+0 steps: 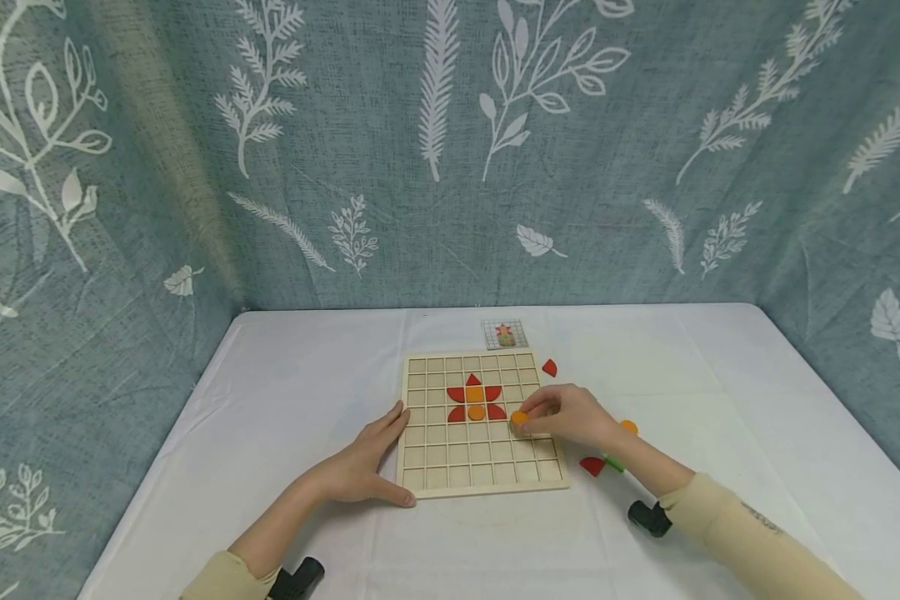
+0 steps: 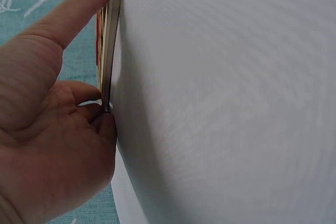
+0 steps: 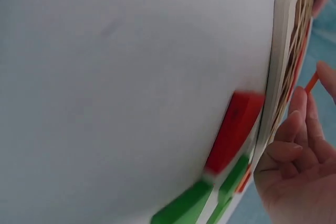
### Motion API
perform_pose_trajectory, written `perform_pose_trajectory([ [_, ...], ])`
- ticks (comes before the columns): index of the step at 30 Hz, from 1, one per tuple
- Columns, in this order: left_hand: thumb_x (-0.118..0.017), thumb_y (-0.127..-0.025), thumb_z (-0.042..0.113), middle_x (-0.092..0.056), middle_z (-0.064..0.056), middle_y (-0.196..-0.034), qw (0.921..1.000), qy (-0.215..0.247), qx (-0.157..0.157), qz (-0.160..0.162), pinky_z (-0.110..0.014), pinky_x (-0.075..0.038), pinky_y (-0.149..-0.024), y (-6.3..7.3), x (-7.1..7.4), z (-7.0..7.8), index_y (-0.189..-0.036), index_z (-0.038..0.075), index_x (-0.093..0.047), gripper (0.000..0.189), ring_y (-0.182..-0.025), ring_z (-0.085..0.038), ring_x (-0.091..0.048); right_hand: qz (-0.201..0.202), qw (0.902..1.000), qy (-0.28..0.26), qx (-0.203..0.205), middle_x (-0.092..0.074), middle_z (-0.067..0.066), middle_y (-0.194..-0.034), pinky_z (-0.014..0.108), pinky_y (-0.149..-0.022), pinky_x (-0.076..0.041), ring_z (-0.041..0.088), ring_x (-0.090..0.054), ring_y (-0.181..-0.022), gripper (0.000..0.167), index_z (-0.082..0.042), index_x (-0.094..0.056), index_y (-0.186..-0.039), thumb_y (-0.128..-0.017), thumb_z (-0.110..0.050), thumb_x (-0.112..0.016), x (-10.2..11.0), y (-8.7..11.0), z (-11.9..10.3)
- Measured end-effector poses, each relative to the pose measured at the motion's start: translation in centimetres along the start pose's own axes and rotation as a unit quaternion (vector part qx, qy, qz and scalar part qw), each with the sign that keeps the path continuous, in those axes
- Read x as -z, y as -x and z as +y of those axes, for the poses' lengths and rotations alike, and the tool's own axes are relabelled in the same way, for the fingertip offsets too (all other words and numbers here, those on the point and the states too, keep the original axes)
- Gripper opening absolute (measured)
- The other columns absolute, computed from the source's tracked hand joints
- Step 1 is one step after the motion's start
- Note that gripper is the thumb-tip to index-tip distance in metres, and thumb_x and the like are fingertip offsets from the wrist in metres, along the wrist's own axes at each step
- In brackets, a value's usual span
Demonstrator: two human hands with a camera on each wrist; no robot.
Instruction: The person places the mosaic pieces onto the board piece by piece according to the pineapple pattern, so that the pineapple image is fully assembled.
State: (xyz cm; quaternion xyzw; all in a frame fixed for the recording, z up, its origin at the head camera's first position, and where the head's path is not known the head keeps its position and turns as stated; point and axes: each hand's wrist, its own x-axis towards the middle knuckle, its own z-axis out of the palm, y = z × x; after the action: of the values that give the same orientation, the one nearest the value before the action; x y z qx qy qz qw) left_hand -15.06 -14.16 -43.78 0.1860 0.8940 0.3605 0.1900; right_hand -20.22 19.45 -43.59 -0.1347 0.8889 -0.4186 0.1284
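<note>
A wooden grid board (image 1: 437, 478) lies on the white table with a flower-like pattern of pieces in its cells: an orange square (image 1: 474, 393), an orange disc (image 1: 477, 412) below it and several red pieces (image 1: 457, 394) around them. My left hand (image 1: 356, 468) rests at the board's lower left corner, fingers on the left side and thumb along the near edge. Between thumb and fingertips my right hand (image 1: 573, 414) pinches a second orange disc (image 1: 520, 417) over the right part of the grid. In the right wrist view that disc (image 3: 312, 82) appears edge-on.
Behind the board lies a small pattern card (image 1: 505, 334). Right of the board are a red piece (image 1: 550, 367), another red piece (image 1: 592, 466), a green piece (image 1: 613, 462) and an orange piece (image 1: 629, 427), partly hidden by the right arm. A leaf-patterned curtain (image 1: 390, 233) surrounds the table.
</note>
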Motion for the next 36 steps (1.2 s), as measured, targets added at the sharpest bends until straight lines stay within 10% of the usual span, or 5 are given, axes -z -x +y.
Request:
perform_pose_trajectory([
  [36, -0.088, -0.068, 0.038, -0.004, -0.019, -0.162, 0.9998, -0.001, -0.017, -0.002, -0.06, -0.016, -0.113, -0.1, 0.0, -0.4, -0.155, -0.001, -0.015, 0.12, -0.146, -0.041, -0.004, -0.004, 0.9938, 0.062, 0.092, -0.07, -0.009, -0.089, 0.024, -0.061, -0.045, 0.01, -0.053, -0.071, 0.012, -0.016, -0.077, -0.098, -0.086, -0.017, -0.075, -1.7, 0.0, -1.3],
])
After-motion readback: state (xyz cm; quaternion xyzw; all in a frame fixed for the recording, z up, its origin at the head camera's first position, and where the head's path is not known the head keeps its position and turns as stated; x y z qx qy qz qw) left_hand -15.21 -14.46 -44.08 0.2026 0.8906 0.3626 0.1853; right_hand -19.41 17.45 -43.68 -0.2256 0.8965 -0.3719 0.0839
